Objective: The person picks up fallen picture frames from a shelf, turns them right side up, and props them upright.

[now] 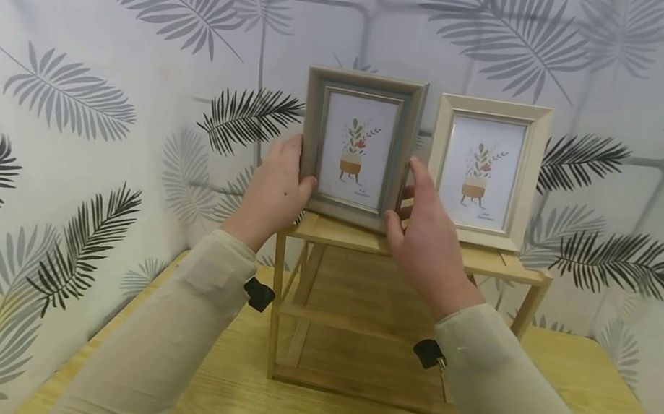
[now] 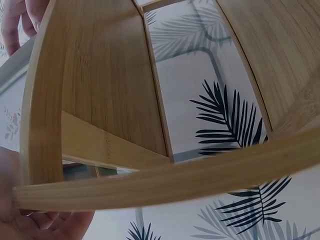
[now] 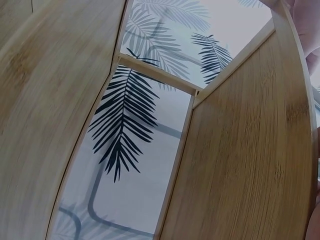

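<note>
A grey-brown picture frame (image 1: 354,152) with a potted-plant print stands at the left of the top of a wooden shelf (image 1: 368,286), slightly tilted in the head view. My left hand (image 1: 279,187) holds its left side, thumb on the front and fingers toward the back. On the opposite side, my right hand (image 1: 428,238) grips the lower right edge, thumb in front. To the right, a cream picture frame (image 1: 485,174) with the same print stands upright on the shelf top. The left wrist view shows the grey frame's corner (image 2: 15,65) beyond the shelf's bar.
The shelf's lower boards and legs stand below my hands on a yellow wood-grain table (image 1: 245,412). Close behind rises a wall (image 1: 147,88) with a leaf pattern. Shelf boards (image 3: 240,135) fill much of the right wrist view.
</note>
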A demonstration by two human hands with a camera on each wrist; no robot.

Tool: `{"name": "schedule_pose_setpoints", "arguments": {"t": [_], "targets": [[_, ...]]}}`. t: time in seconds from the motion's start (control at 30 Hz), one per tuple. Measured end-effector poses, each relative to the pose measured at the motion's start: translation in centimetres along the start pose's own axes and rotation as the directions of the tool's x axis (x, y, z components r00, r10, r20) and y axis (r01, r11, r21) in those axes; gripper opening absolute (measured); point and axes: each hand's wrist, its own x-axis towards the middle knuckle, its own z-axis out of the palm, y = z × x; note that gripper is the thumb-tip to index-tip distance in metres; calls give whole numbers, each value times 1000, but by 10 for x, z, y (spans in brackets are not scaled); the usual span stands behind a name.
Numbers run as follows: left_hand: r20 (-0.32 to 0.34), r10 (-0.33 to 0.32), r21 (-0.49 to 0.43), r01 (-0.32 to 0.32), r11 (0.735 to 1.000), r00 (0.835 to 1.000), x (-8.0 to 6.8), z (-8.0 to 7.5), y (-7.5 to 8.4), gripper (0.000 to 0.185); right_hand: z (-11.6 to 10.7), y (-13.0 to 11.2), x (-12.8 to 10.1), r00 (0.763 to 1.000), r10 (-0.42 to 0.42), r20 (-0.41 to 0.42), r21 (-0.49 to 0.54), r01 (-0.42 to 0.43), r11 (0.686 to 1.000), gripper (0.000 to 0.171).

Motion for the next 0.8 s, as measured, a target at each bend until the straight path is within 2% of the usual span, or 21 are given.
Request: {"name": "schedule_pose_setpoints", "arguments": {"t": [0.3, 0.53, 0.67, 0.8], "targets": [[4, -7, -18, 7, 1000, 1000, -2, 0, 3, 71, 1, 5, 0, 1000, -20, -3, 19, 21, 1000, 85], [63, -42, -64, 46, 997, 997, -1, 4, 9, 83, -1, 5, -1, 998, -54, 35, -16, 55, 998, 90], [83, -31, -66, 36, 997, 996, 0, 7, 12, 87, -2, 4, -1, 995, -84, 49, -24, 85, 996, 88], [108, -18, -39, 22, 999, 994, 0, 8, 14, 89, -2, 4, -1, 995, -88, 56, 32, 86, 996, 88]]}}
